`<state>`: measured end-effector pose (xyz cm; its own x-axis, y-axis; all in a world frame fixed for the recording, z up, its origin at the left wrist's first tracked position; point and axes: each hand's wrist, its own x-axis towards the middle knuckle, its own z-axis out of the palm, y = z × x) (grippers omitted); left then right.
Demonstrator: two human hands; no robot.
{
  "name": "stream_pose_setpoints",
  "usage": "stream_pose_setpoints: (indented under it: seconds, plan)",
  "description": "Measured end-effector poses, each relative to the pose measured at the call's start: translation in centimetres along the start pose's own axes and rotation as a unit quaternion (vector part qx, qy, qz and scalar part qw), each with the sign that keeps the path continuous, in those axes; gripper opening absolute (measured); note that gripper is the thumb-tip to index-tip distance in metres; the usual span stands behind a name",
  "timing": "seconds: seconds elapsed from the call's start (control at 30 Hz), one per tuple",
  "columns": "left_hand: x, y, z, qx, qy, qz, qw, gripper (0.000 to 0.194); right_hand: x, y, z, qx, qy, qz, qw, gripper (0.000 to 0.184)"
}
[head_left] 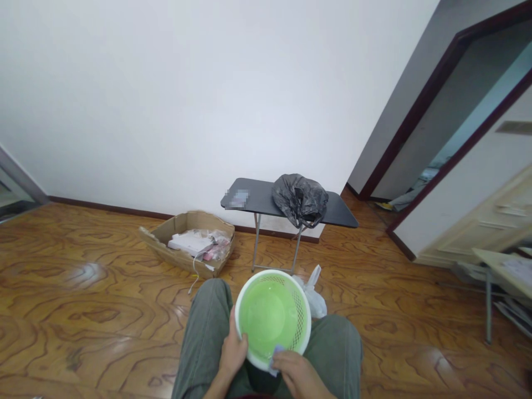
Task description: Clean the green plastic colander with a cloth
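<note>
Right hand (297, 372) sits lowest in frame, at the near rim of a round green plastic basket with a white rim and perforated wall (272, 317). Fingers pinch a small pale blue-lilac cloth or wipe (275, 354) against that rim; grip is closed on the cloth. Left hand (233, 350) clasps the basket's left side, thumb over the white rim, grip wrapped on the wall. Basket rests between the person's knees in grey-green trousers (205, 327), mouth tilted up toward the camera, interior looks bare.

Just behind the basket on the glossy patterned wooden floor (83, 310) lies a crumpled white plastic bag (312, 293), touching or nearly touching the far rim, can't tell which. Farther back stands a dark grey folding surface on thin metal legs (257, 199), against the white wall (187, 94). A black plastic rubbish bag (300, 198) is slumped on it, hanging over the front edge. Left of it, an open flat cardboard box (183, 238) sits on the floor, holding white papers and pinkish packets. Dark-framed doorway (436, 105) opens at right.
</note>
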<state>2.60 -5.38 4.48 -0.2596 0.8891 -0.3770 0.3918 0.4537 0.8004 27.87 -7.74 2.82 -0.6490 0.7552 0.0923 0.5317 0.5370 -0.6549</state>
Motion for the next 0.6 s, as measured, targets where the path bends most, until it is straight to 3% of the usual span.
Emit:
stream_pose_setpoints:
  seconds: [0.13, 0.3, 0.47, 0.6]
  plan:
    - [-0.1, -0.1, 0.0, 0.009, -0.004, 0.002, 1.0, 0.083, -0.3, -0.2, -1.4, -0.045, -0.01, -0.037, 0.998, 0.04]
    - [0.0, -0.1, 0.0, 0.023, -0.01, 0.007, 1.0, 0.082, -0.9, 1.6, -4.2, -0.114, 0.013, -0.012, 0.993, 0.037]
    - [0.1, -0.3, 0.1, 0.015, -0.008, 0.019, 1.0, 0.082, -1.2, 1.4, -1.8, -0.115, 0.048, 0.009, 0.992, 0.039]
    - [0.1, -0.5, 0.1, 0.015, -0.008, 0.025, 1.0, 0.081, -1.3, 0.3, -0.3, -0.094, 0.016, -0.024, 0.995, 0.042]
